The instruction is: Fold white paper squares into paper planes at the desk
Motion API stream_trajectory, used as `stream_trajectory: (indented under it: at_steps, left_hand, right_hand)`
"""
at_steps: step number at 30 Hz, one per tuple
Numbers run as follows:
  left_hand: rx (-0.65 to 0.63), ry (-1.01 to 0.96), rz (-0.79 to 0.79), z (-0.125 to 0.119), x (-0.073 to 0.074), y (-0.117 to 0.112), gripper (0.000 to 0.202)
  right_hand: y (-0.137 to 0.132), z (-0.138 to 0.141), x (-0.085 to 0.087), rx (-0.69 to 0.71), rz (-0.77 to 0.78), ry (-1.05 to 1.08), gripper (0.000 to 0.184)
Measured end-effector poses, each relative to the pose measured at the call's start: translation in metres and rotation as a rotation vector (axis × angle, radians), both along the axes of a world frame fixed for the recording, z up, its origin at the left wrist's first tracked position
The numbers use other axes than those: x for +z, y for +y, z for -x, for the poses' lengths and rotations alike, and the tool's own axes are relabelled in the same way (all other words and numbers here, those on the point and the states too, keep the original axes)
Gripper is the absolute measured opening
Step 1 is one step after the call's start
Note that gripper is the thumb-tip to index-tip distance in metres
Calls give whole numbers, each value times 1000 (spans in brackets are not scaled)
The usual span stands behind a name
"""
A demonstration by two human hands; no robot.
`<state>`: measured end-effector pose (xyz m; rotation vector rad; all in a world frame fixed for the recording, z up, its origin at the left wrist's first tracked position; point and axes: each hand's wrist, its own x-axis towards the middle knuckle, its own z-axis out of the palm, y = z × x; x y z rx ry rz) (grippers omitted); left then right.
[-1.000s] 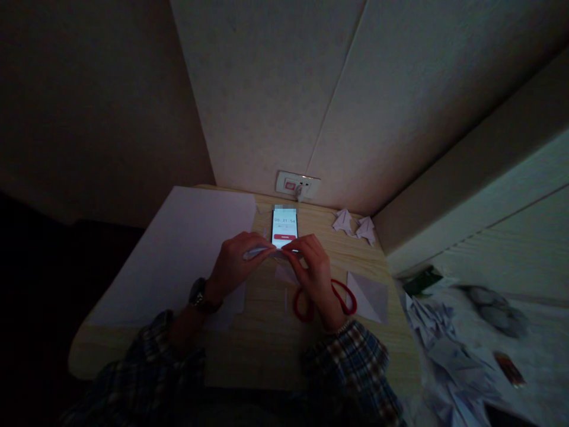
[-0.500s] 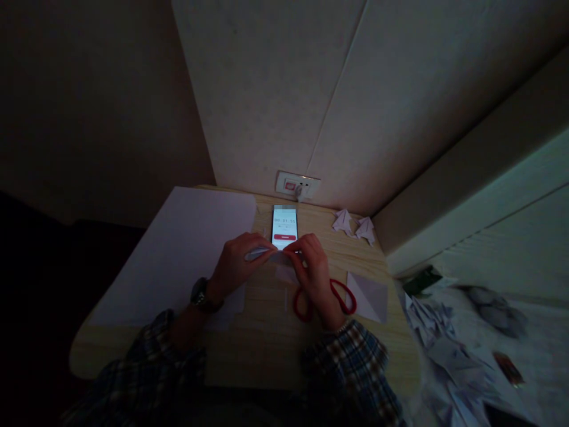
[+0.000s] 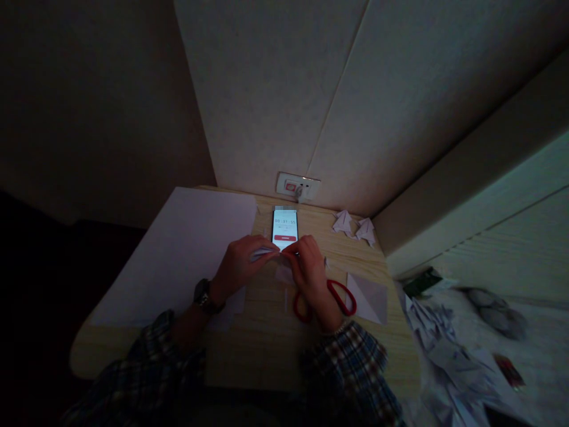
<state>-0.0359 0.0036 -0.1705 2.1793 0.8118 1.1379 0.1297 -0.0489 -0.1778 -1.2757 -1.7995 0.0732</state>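
Observation:
Between my two hands is a small piece of folded white paper point(image 3: 261, 253), pinched near the middle of the table. My left hand point(image 3: 242, 261) grips it from the left, thumb and fingers closed. My right hand point(image 3: 309, 267) pinches its right end, and the fingers hide much of that side. Just beyond the fingertips lies a phone point(image 3: 285, 227) with a lit timer screen. Scissors with red handles point(image 3: 343, 298) lie partly under my right wrist. A paper scrap point(image 3: 284, 274) rests on the table below the hands.
Large white sheets point(image 3: 178, 255) cover the table's left side. A creased square of paper point(image 3: 368, 299) lies at the right, and two folded paper figures point(image 3: 342, 222) sit at the back right. A wall socket point(image 3: 297, 186) is behind the phone. Many folded papers point(image 3: 448, 350) are heaped beside the table.
Both hands stay pinched on the folded paper. The left hand has shifted slightly right, and the right hand's fingers sit a little closer to it.

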Motion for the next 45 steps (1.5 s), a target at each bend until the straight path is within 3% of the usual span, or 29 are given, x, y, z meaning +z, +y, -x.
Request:
stream_trajectory:
  at_steps: [13,26,30,37,45]
  left_hand:
    - [25,-68,126,-1,6,0,11]
    - [49,93,-108,4,0,1,16]
    - [92,103,-70,4,0,1,17]
    - [21,65,-12,0,0,0,10]
    - [43,29,101,0,2,1,13]
  right_hand:
    - [0,0,-2,-22,-39,-40,18]
    - [-1,-5,-2,-30,53,-15,15]
    - [-1,-5,-3,-33,41,-11,16]
    - [-2,-3,0,-8,38,-24,15]
    - [-2,-3,0,-13,18,-73,17]
